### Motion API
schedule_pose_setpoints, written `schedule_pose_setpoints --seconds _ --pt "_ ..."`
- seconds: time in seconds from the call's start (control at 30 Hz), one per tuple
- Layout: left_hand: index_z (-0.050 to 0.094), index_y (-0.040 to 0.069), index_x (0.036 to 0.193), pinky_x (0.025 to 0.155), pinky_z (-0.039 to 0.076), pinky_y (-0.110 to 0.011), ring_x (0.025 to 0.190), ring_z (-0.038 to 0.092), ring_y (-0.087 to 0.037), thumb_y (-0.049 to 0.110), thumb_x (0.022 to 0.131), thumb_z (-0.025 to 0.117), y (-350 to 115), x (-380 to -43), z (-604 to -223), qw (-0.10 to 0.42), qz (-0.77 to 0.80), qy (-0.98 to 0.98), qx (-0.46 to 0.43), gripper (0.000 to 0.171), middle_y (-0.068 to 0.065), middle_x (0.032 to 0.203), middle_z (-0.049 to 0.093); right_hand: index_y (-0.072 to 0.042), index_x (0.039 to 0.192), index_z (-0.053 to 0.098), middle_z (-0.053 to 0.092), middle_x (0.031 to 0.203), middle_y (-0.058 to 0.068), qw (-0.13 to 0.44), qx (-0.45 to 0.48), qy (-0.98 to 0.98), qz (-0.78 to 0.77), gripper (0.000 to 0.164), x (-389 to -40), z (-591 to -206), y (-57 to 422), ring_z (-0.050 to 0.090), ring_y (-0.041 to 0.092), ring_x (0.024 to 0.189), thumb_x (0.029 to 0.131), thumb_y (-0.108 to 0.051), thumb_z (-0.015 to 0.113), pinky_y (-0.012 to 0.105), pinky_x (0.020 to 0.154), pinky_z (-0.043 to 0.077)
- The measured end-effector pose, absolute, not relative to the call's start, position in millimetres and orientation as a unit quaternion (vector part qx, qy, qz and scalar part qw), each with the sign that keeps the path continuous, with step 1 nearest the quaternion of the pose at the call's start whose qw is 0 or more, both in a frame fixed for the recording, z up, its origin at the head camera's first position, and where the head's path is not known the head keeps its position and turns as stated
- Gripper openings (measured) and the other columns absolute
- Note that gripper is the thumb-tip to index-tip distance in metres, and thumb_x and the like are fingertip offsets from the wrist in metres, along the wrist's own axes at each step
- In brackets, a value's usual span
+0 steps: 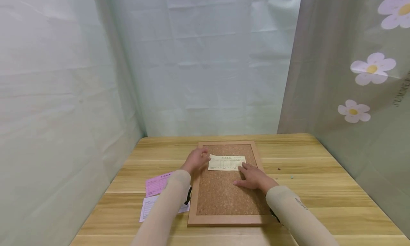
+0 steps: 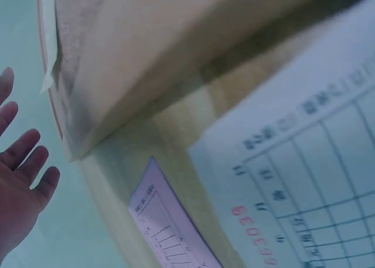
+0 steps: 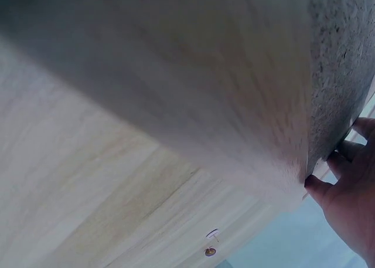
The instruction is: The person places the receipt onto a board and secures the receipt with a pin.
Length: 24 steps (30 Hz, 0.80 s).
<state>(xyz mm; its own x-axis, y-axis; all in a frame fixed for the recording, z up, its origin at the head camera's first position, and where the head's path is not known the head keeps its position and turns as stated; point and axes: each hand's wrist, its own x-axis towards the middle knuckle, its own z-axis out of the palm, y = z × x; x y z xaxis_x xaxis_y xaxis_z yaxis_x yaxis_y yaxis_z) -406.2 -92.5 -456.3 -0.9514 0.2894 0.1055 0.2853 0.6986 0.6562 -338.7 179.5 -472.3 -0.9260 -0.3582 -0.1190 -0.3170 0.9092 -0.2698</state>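
A pale yellow printed slip [image 1: 226, 163] lies on the upper part of a wood-framed corkboard [image 1: 230, 194]. My left hand [image 1: 196, 160] is at the slip's left edge, over the board's frame. In the left wrist view its fingers [image 2: 35, 162] are spread and loosely bent, with nothing held. My right hand [image 1: 252, 176] rests on the cork, fingertips spread at the slip's lower right corner. From the right wrist, that hand's fingers [image 3: 319, 189] show against the board. Whether the slip is fastened I cannot tell.
Left of the board lie a pink slip [image 1: 158, 184] and a white slip [image 1: 148, 206], partly hidden by my left sleeve. Small pins [image 3: 210, 252] sit on the wooden table [image 1: 320, 203] to the right. Pale curtains [image 1: 208, 61] hang behind and on both sides.
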Motion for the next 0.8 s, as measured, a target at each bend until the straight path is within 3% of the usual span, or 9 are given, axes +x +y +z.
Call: schedule_pose_setpoints --seconds 0.27,0.63,0.8 --pt "0.052 0.006 0.142 0.107 0.034 -0.056 0.137 0.036 -0.041 0.024 0.099 0.063 -89.3 -400.5 -461.6 0.039 0.312 0.935 0.162 0.048 -0.023 0.147 0.04 -0.001 0.149 0.042 0.029 0.157 0.024 0.081 -0.176 0.973 -0.122 0.082 -338.5 -473.6 180.1 0.027 0.042 0.144 0.092 -0.056 0.063 0.053 0.114 0.026" --pt "0.05 0.006 0.144 0.105 0.034 -0.057 0.135 0.037 -0.042 0.029 0.096 0.067 -86.1 -395.8 -463.4 0.027 0.238 0.954 0.181 0.056 -0.025 0.146 0.041 -0.001 0.149 0.042 0.029 0.157 0.024 0.078 -0.176 0.973 -0.125 0.082 -338.0 -472.7 179.6 0.027 0.042 0.144 0.091 -0.055 0.064 0.053 0.114 0.026" --pt "0.047 0.007 0.147 0.109 0.029 -0.059 0.142 0.028 -0.041 0.033 0.097 0.065 -85.8 -396.4 -465.1 0.045 0.227 0.957 0.174 0.059 -0.024 0.153 0.035 0.0 0.148 0.042 0.03 0.157 0.024 0.079 -0.174 0.973 -0.127 0.082 -337.0 -472.3 179.4 0.026 0.042 0.144 0.092 -0.055 0.064 0.053 0.114 0.025"
